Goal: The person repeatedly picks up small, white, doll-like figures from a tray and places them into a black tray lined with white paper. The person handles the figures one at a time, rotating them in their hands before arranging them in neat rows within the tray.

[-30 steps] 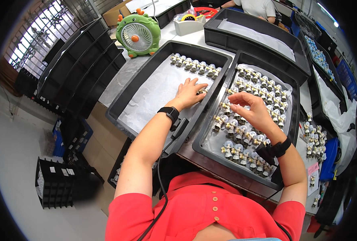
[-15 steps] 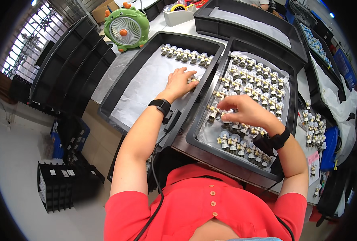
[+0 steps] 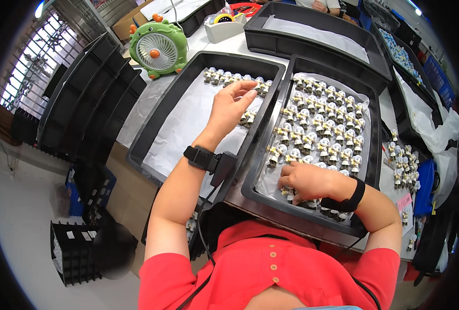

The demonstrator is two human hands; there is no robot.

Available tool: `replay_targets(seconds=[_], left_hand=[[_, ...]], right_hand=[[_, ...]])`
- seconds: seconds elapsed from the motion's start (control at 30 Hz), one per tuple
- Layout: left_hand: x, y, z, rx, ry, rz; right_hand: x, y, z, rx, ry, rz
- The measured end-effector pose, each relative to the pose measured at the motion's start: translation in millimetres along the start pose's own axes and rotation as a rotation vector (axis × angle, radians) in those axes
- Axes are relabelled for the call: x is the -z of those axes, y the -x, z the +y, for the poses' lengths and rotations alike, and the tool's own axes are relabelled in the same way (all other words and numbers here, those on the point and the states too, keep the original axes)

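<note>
On the far left I saw a stack of black crates (image 3: pixel 87 95), then a green animal-shaped fan (image 3: pixel 157 49) on the table. Next to it lay the left tray (image 3: pixel 171 106), black and lined with white paper (image 3: pixel 180 134); a row of small figurines (image 3: pixel 224 77) stood along its back wall. I had the left hand (image 3: pixel 229 108) above the right part of that tray, palm turned inward, thumb and fingers loosely bent with a gap between them, released, grasping nothing that I could see. A few more figurines stood just beside it. The right tray (image 3: pixel 376 129) sat close alongside, filled with rows of figurines. Over its near rows I had the right hand (image 3: pixel 312 182), fingers curled downward among them; the fingertips were partly hidden, so I couldn't tell whether they gripped one. Farther right, a cluster of loose figurines rested on the table near a blue bin (image 3: pixel 424 196).
</note>
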State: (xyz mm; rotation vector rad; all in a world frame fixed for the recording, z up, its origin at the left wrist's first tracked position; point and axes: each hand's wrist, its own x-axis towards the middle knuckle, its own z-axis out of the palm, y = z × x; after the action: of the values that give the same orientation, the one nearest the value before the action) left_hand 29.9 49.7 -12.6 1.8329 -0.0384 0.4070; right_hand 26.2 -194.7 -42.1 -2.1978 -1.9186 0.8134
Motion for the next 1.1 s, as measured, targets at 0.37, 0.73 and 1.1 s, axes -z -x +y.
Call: replay_targets(seconds=[0.37,0.73,1.1], left_hand=[[-23.1,27.0,26.7,0.249,0.315,-0.520],[-28.6,30.2,31.4,0.398,0.432,-0.552],[-27.7,30.3,29.7,0.367,0.402,-0.525]], right_hand=[[44.0,3.1,-0.9,-0.075,-0.587,0.176],[-13.9,-5.9,-8.1,0.071,0.190,0.086],[32.2,8.9,6.6,-0.086,-0.134,0.552]])
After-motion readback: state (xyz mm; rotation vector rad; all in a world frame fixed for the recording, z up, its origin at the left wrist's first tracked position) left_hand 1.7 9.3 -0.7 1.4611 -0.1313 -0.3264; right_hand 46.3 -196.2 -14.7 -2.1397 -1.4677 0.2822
